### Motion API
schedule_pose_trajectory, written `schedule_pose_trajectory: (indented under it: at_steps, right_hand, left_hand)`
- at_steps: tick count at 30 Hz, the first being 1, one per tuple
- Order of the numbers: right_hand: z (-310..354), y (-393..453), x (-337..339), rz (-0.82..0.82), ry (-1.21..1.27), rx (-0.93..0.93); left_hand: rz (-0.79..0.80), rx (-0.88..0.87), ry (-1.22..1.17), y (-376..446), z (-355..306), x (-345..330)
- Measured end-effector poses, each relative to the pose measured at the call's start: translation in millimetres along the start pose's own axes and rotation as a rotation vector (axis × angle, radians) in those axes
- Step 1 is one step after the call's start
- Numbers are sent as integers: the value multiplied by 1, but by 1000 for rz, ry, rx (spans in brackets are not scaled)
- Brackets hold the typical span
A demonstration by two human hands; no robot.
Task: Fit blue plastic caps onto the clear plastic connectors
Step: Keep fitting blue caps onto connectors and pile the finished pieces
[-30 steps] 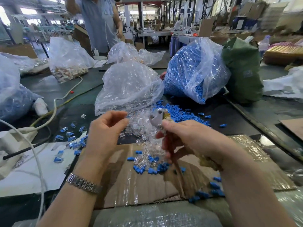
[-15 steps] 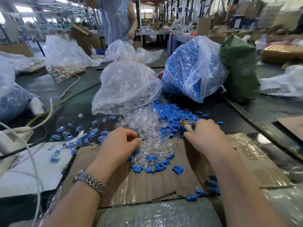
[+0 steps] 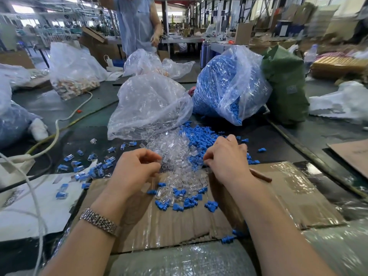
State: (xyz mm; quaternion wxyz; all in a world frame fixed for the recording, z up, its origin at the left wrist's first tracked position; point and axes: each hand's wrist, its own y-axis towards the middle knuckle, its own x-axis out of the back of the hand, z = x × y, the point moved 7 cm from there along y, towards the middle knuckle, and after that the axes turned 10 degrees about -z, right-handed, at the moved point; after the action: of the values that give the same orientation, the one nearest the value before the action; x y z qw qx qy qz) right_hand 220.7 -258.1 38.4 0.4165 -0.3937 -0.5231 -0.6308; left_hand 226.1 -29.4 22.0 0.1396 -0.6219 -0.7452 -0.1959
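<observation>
A heap of clear plastic connectors spills from a clear bag onto the dark table and a cardboard sheet. Blue caps lie heaped just right of it, and more are scattered on the cardboard. My left hand is at the clear heap's left edge, thumb and fingertips pinched together on a clear connector that is hard to make out. My right hand reaches down with curled fingers into the blue caps. It holds a tool whose brown wooden handle sticks out behind the wrist.
Capped connectors lie scattered at the left near white paper and cables. A bag full of blue caps and a green sack stand behind. A person stands at the far side.
Both hands have come down from in front of me to the heaps. The left now pinches at the clear connectors, and the right has sunk into the blue caps with the tool.
</observation>
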Motion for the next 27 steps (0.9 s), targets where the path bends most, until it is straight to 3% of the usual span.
schedule_pose_trajectory:
  at_steps: [10, 15, 21, 27]
  right_hand:
    - [2, 0, 3, -47, 30, 22]
    - [-1, -5, 22, -135, 467, -50]
    - [15, -14, 35, -78, 1007, 31]
    - [32, -21, 37, -62, 1045, 146]
  left_hand:
    - [113, 259, -454, -4, 8, -7]
    - [245, 296, -612, -10, 0, -15]
    - [339, 276, -761, -12, -8, -22]
    - [390, 252, -777, -15, -13, -25]
